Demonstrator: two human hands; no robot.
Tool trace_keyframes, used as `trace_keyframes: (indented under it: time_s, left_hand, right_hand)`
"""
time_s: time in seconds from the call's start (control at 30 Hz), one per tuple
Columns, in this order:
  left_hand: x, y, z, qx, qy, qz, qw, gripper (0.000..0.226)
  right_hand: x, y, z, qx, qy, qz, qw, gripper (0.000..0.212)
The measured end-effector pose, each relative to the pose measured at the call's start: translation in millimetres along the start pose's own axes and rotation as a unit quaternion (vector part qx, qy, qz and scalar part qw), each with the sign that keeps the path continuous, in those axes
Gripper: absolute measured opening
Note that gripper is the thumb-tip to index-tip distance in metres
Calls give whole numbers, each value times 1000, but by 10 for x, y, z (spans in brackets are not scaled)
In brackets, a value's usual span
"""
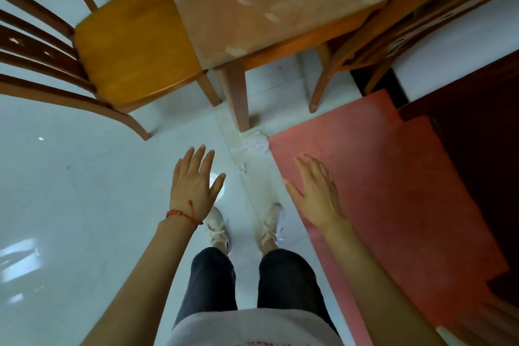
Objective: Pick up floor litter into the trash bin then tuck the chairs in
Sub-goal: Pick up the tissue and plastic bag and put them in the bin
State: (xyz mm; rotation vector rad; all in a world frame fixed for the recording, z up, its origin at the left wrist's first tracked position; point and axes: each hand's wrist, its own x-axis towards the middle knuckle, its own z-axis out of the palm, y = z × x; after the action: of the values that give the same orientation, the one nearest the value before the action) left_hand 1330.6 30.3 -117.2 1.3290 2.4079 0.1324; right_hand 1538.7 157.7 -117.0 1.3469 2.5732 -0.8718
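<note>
1. Left: a wooden chair [132,45] stands beyond the fingers, its seat front facing the table [252,3].
2. Left hand [193,185], fingers spread, holds nothing.
3. Crumpled white litter [257,143] lies on the floor between both hands' fingertips and just beyond them, against a table leg; long axis unclear.
4. Right hand [316,191], fingers extended, empty, above a red mat [393,177].

Floor [70,191] ahead open – table leg [236,95] & chair [132,45] crowd crumpled paper [257,142].
</note>
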Motion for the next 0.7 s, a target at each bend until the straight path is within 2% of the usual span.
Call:
trace_keyframes:
  time_s: [0.1,0.3,0.7]
  left_hand:
    - [145,-87,170,-3,2,2,1000,64]
    - [457,-336,707,2,6,8,1000,62]
    - [1248,-979,2527,-23,15,29,999,61]
  right_hand:
    - [138,22,180,0,7,2,1000,64]
    - [514,216,703,0,21,0,1000,71]
    - [1584,1083,2201,-15,55,-29,998,59]
